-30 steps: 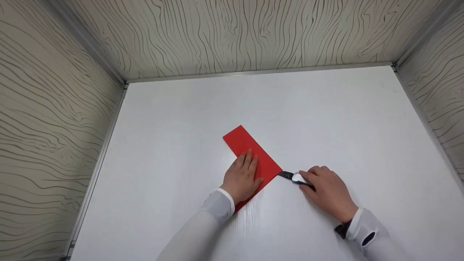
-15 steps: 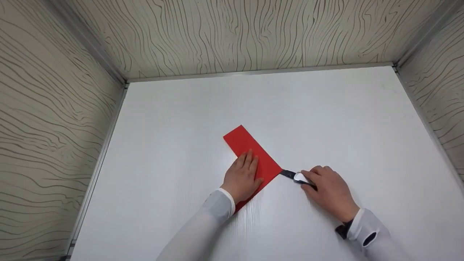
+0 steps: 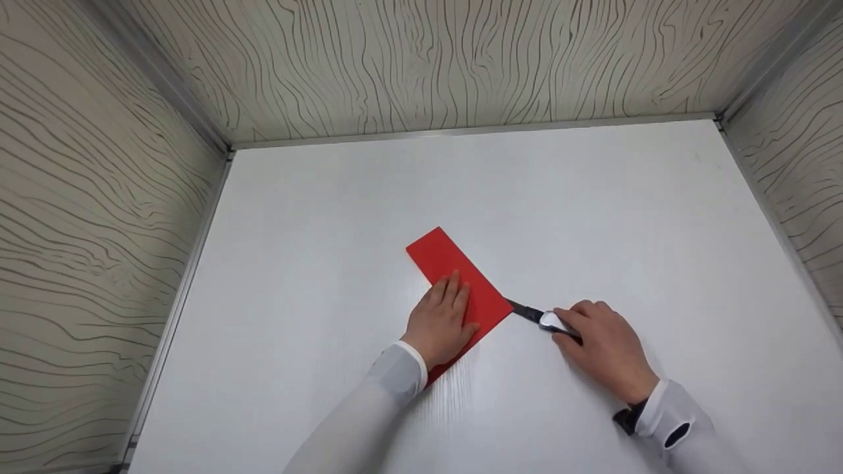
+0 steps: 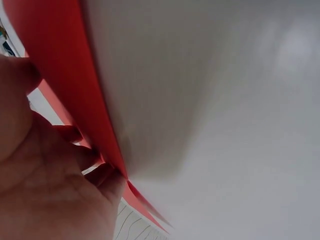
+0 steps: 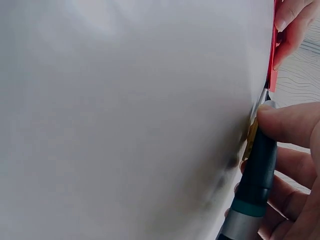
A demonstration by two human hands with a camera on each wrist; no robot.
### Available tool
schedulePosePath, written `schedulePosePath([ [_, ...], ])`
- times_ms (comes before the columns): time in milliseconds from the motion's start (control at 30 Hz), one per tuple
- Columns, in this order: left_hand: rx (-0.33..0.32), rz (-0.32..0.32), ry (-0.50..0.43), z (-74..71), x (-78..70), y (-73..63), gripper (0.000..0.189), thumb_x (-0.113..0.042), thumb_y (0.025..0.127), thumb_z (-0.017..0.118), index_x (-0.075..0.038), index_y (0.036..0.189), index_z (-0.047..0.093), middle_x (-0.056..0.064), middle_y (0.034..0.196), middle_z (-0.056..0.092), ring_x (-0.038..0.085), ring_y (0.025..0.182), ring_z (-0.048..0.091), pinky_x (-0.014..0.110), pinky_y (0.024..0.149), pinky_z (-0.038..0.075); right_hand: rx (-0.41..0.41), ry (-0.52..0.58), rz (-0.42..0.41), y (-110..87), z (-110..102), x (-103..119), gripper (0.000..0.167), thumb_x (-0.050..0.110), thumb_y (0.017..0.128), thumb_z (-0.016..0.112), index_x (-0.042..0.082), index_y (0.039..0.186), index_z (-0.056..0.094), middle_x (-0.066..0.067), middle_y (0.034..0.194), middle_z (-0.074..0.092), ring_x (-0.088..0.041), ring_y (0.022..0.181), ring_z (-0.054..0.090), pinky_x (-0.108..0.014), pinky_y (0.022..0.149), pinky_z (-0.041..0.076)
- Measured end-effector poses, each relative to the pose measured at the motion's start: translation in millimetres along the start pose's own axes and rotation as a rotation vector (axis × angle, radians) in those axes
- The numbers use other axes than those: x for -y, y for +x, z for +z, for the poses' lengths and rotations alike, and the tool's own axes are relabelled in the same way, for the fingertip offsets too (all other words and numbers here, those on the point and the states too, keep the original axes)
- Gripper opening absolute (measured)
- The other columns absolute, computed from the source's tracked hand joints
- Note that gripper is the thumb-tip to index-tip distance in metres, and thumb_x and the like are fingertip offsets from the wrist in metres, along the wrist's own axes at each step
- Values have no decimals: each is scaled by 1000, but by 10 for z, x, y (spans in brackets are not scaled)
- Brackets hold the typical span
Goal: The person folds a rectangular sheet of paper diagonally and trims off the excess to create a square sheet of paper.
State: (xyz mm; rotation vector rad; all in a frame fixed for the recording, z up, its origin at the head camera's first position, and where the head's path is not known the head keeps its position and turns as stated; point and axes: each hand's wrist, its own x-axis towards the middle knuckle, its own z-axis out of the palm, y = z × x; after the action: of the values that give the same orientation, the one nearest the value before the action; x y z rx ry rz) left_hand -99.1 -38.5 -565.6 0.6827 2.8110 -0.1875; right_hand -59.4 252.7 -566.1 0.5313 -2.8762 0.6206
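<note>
A folded sheet of red paper [image 3: 487, 296] lies slantwise on the white table, its layers parting slightly in the left wrist view. My left hand [image 3: 438, 322] rests flat on it, fingers extended over the paper and partly hiding it. To the right, my right hand [image 3: 602, 345] grips a utility knife [image 3: 546, 320], thumb and fingers around its dark handle [image 5: 259, 165]. The knife's dark blade [image 3: 523, 310] points left and meets the paper at its right corner. Part of the blade is hidden at the paper, perhaps between the layers.
The white tabletop [image 3: 316, 217] spreads around the paper on all sides. Wood-patterned panels [image 3: 421, 66] rise behind it and at both sides, with grey metal rails [image 3: 178, 296] along the table's edges.
My right hand has shifted slightly right and the knife has swung so its blade now meets the paper higher up, past the right corner. The left hand and paper stay nearly still.
</note>
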Motion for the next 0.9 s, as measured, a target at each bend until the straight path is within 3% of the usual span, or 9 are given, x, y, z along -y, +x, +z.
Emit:
schedulePosePath([
  [400, 9, 33, -64, -48, 75, -23, 82, -57, 102, 49, -14, 165, 19, 9, 171, 15, 29, 154, 20, 36, 122, 24, -1, 8, -62, 119, 61, 32, 37, 14, 81, 86, 9, 116, 77, -2, 96, 67, -20, 84, 56, -38, 72, 48],
  [900, 22, 48, -49, -57, 105, -27, 83, -58, 101, 50, -16, 165, 19, 8, 171, 14, 28, 154, 19, 36, 121, 25, 47, 3, -96, 271, 100, 59, 37, 16, 81, 86, 9, 116, 77, -3, 97, 68, -21, 84, 56, -37, 72, 49],
])
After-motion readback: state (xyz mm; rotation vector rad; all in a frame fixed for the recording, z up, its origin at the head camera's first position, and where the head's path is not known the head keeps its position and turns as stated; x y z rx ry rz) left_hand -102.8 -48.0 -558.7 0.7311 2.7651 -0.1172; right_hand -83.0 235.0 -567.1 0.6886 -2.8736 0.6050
